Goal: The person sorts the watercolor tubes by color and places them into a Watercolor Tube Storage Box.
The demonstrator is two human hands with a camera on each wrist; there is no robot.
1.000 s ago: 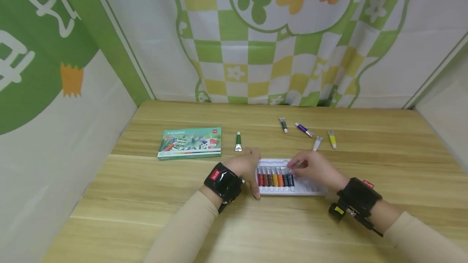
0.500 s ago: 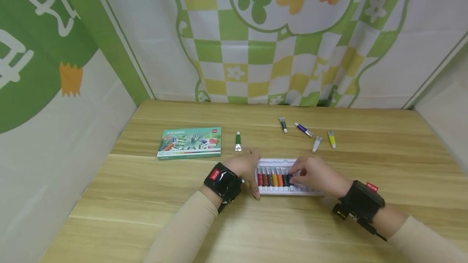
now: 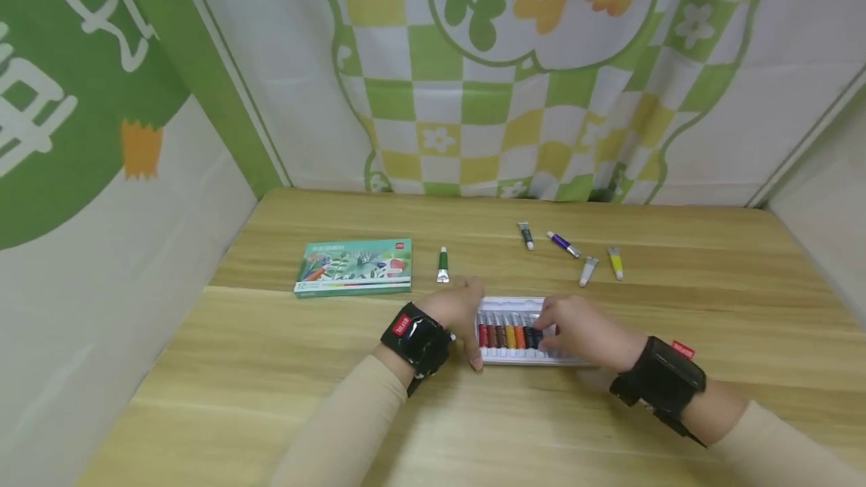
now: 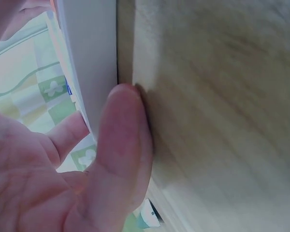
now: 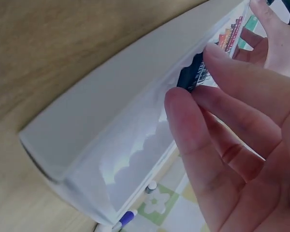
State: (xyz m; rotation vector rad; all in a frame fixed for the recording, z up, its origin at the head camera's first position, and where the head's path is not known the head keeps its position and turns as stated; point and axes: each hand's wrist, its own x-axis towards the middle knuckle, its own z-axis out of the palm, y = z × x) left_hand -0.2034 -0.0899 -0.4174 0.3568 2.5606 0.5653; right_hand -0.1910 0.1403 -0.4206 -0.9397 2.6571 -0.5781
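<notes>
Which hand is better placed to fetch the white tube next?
Probably the right hand, once free of the dark tube: it is nearer the white tube, while the left hand holds the tray.

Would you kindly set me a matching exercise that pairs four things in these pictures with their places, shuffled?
Things:
1. Printed box
2. Yellow tube
3. Left hand
4. Right hand

Places, in the head view:
A. Just right of the white tube
B. At a dark tube in the tray
C. Left of every tube
D. At the tray's left end

Right pairs: 1-C, 2-A, 3-D, 4-B
</notes>
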